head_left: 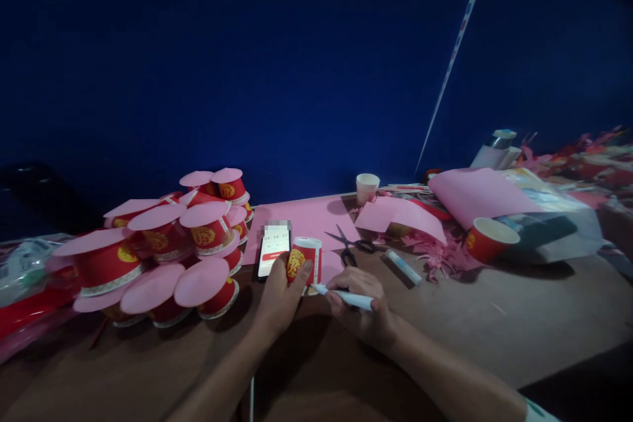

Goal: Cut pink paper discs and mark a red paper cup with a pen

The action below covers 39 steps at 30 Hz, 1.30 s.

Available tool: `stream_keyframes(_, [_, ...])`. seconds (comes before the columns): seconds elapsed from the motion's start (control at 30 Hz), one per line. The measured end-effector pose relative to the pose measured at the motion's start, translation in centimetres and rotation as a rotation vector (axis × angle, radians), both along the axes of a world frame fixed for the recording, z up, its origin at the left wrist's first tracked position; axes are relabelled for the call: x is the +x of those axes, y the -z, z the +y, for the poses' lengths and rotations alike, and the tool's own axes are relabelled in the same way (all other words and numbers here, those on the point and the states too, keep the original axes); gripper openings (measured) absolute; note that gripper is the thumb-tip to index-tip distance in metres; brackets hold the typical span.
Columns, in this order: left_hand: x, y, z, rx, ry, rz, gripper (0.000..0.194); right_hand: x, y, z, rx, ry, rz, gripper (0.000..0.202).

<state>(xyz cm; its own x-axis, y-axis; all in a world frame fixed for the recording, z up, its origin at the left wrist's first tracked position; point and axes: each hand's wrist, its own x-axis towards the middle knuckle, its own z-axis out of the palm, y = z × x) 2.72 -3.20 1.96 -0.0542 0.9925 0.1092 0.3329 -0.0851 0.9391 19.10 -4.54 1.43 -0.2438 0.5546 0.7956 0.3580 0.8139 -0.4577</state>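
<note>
My left hand (281,290) is wrapped round a red paper cup (310,257) with a gold emblem, its white-rimmed base facing up. In my right hand (368,306) is a white marker (349,299), its tip against or very near the cup's lower edge. Pink paper sheets (321,221) lie behind the cup. A lit phone (273,254) rests on them just left of the cup. Black-handled scissors (350,247) lie beyond my right hand, and a pale glue stick (403,268) is to their right.
Stacked red cups with pink paper discs (198,231) fill the left side. On the right are an upright pale cup (367,188), a tilted red cup (492,239), pink paper scraps (440,254) and a plastic bag (568,231). A blue partition (297,79) stands behind the table (459,330).
</note>
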Motion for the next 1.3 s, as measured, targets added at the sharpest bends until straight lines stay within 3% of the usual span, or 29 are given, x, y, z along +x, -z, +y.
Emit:
stream_keyframes(0.5, [0.13,0.09,-0.19,0.002,-0.010,0.032,0.036,-0.04,0.37,0.21,0.011,0.035,0.001,0.007])
stream_keyframes(1.3, [0.00,0.25,-0.08,0.012,-0.018,0.055,0.034,0.25,-0.47,0.27,0.001,0.105,0.037,0.014])
